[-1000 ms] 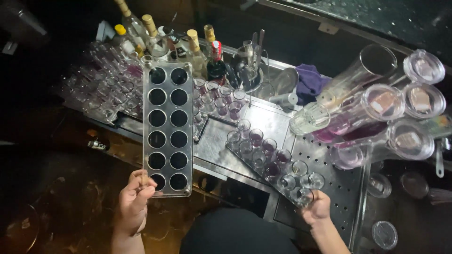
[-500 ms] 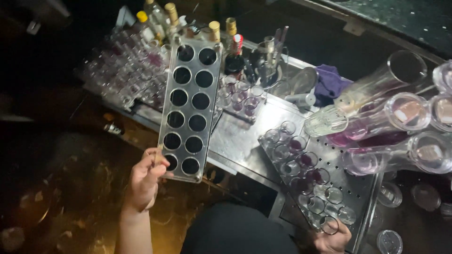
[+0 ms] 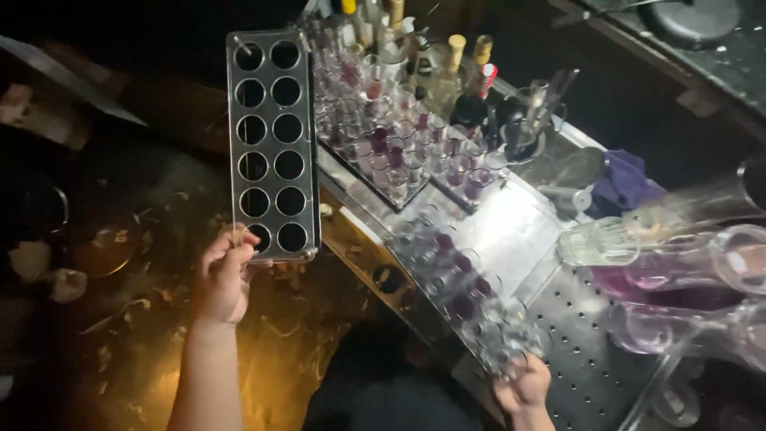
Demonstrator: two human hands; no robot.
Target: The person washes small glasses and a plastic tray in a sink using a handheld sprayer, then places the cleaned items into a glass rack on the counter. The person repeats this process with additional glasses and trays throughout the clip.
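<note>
Shot-glass trays fill both our hands. We pinch the empty clear tray [image 3: 273,148], with its two rows of round holes, by its near short edge in the left hand [image 3: 223,275], so it sticks out flat over the dark floor [image 3: 120,335], left of the counter [image 3: 511,231]. The right hand [image 3: 523,387] closes on the near end of a loaded tray of shot glasses [image 3: 463,295], some holding purple liquid, resting aslant on the counter. Beyond stand more filled glasses [image 3: 399,144], bottles [image 3: 455,72] and, at right, big glass pitchers [image 3: 678,255] lying on their sides.
</note>
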